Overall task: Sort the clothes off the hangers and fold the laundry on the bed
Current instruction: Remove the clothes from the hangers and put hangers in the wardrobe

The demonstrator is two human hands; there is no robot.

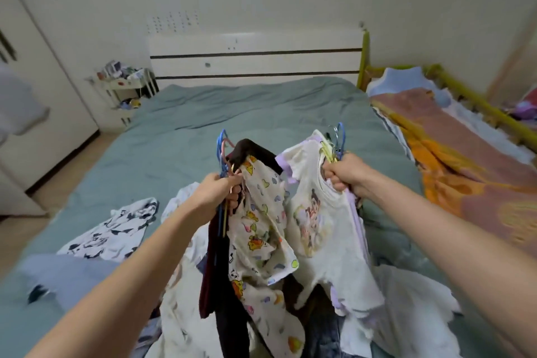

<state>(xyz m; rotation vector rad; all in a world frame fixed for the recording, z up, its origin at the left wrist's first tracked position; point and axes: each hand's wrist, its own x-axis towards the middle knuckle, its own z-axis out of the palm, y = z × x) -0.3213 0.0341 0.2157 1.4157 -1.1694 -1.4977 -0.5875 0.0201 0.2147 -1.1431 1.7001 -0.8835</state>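
A white wardrobe (35, 73) stands left, a cluttered white cart (123, 93) beside the headboard (255, 58) — a yellow-railed cot (476, 104) right.

There is one view only, from the camera on my head, looking forward and down along my forearms with a wide, bowed lens. It sits close over my left hand (218, 189) and right hand (345, 173) — they fill the middle of the picture — and faces up the length of the bed (232, 113) toward the headboard (255, 58) and the far wall. No second view shares this scene.
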